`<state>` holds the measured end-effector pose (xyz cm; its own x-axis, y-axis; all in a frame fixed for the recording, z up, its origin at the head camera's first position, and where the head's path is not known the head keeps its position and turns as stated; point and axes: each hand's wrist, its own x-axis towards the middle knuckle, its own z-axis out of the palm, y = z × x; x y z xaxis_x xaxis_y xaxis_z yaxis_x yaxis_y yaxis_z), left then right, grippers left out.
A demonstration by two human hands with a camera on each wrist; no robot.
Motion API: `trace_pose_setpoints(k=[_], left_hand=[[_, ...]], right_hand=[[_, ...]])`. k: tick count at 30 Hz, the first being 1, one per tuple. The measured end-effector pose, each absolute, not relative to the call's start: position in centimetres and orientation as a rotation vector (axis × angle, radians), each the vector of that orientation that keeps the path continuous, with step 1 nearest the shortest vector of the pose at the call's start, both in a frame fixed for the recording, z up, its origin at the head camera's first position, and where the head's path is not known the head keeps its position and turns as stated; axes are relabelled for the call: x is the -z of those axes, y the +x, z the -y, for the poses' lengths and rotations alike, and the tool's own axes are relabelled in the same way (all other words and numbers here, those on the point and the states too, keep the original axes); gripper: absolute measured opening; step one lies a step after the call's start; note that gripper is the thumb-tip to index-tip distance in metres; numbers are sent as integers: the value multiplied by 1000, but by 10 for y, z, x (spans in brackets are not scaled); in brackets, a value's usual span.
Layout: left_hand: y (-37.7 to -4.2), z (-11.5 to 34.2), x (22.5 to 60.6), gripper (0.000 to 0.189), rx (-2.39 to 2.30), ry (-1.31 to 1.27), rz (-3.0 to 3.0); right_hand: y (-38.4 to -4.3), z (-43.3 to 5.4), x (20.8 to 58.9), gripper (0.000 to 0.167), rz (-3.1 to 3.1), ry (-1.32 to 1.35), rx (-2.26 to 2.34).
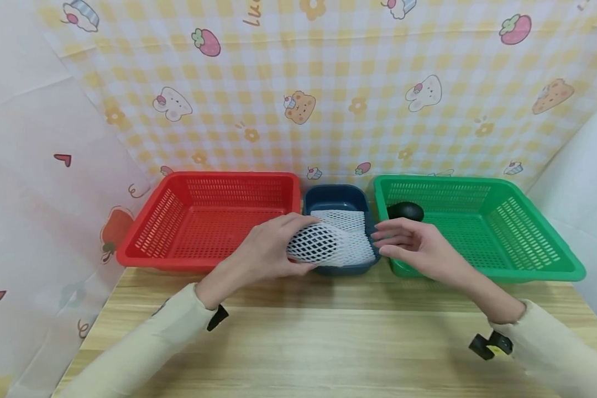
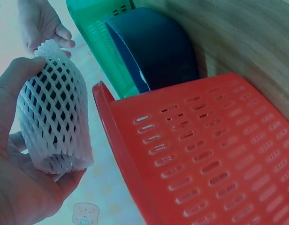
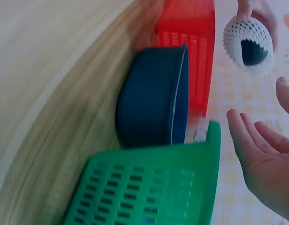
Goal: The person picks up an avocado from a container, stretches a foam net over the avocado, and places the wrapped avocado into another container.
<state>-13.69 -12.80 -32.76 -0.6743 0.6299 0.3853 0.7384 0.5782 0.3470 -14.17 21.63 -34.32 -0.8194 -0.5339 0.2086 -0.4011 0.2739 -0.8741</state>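
My left hand [image 1: 266,249] grips a white foam fruit net [image 1: 314,243] in front of the blue basin. Through its mesh a dark, rounded fruit shows, and the right wrist view reveals the dark fruit [image 3: 253,52] at the net's opening. More white foam netting [image 1: 345,221] lies in the blue basin [image 1: 335,193]. Beside the near left corner of the green basket, my right hand [image 1: 420,246] has its fingers extended, holding nothing and apart from the net. Inside that green basket [image 1: 517,271] rests a black, smooth oval fruit [image 1: 407,211], partly hidden.
A red basket [image 1: 209,177] stands left of the basin, with the green one to the right. All three sit on a wooden table [image 1: 338,342], against a checked cloth [image 1: 328,72] at the back.
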Motion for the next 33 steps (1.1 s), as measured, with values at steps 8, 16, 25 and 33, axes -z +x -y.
trace_pose_setpoints(k=[8,16,25,33], left_hand=[[-139,134,322,84,618,-1111,2592],[-136,143,317,86,581,-1053,2667],[-132,152,311,86,466,-1038,2723],[-130,162,306,82,451,-979,2781]], right_hand=[[-140,-234,339,32,-2660,-861,1312],[-135,-241,334,35,-2834,-826,1018],[-133,-247,331,49,-2790,-805,804],[-132,-248,334,42,-2704,-869,713]])
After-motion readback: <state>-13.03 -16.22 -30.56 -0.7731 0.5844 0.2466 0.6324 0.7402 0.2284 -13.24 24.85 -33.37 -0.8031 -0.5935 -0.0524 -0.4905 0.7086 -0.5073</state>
